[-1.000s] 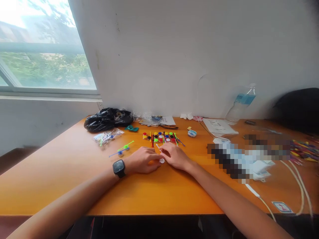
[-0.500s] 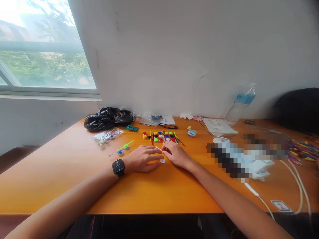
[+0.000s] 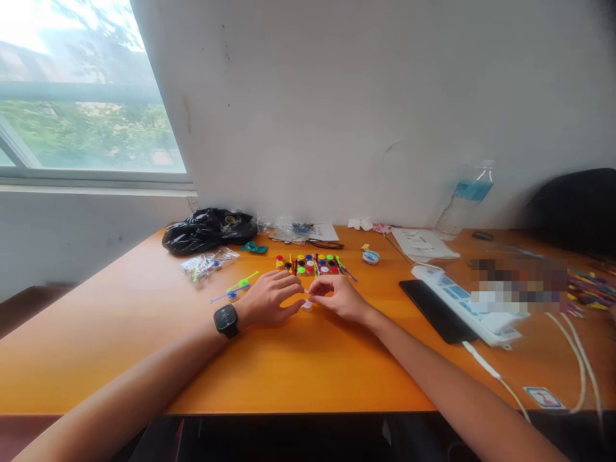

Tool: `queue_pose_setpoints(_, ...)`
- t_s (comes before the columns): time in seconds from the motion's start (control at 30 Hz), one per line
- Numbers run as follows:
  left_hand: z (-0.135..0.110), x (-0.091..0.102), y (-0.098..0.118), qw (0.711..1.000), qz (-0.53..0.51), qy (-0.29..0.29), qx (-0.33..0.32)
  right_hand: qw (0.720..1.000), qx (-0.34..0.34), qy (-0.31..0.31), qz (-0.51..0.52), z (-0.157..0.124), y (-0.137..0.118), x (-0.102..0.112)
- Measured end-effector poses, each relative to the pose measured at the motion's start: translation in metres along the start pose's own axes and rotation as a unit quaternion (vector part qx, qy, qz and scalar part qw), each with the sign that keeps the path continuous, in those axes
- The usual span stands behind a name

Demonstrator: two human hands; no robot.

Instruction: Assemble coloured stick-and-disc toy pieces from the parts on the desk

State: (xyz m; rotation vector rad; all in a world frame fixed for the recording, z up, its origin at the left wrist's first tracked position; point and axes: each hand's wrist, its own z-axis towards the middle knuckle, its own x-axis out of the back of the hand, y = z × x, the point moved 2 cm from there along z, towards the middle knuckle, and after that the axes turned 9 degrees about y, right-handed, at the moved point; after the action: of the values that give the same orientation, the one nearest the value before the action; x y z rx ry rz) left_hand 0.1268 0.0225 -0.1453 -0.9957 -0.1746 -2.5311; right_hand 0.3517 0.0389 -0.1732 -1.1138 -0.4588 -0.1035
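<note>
Two hands meet over a small white round piece [image 3: 307, 305] near the middle of the bench [image 3: 269, 378].
The left hand [image 3: 270, 298] arches palm down, thumb parted from its forefinger; the right hand [image 3: 342, 299] brings thumb and forefinger together just beside the piece. Whether either grips it cannot be told, as fingertips partly cover it. Rows of coloured round caps [image 3: 309, 264] lie just beyond; green and blue sticks [image 3: 226, 295] lie left, a black phone [image 3: 433, 312] and white power strip [image 3: 457, 298] right.
</note>
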Motion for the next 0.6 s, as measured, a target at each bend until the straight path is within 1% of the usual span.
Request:
queue_pose_setpoints(0.13, 0.0, -0.001, 0.0, 1.0, 0.006, 0.0, 0.009, 1.0, -0.018, -0.004, 0.018, -0.001, -0.003, -0.003)
queue_pose_setpoints(0.27, -0.005, -0.008, -0.005, 0.999, -0.007, -0.022, 0.023, 0.999, -0.025, -0.014, 0.046, 0.0, -0.004, -0.003)
queue_pose_setpoints(0.4, -0.009, -0.012, -0.008, 0.998, -0.032, -0.034, 0.041, 0.995, -0.065, -0.013, 0.074, 0.001, 0.0, -0.003)
queue_pose_setpoints(0.5, -0.009, -0.011, -0.006, 0.997, -0.049, -0.041, 0.041, 0.993, -0.092, -0.01, 0.077, 0.002, 0.001, -0.002)
queue_pose_setpoints(0.6, -0.007, -0.009, -0.003, 0.996, -0.06, -0.047, 0.037, 0.987, -0.124, -0.022, 0.102, 0.002, 0.001, -0.001)
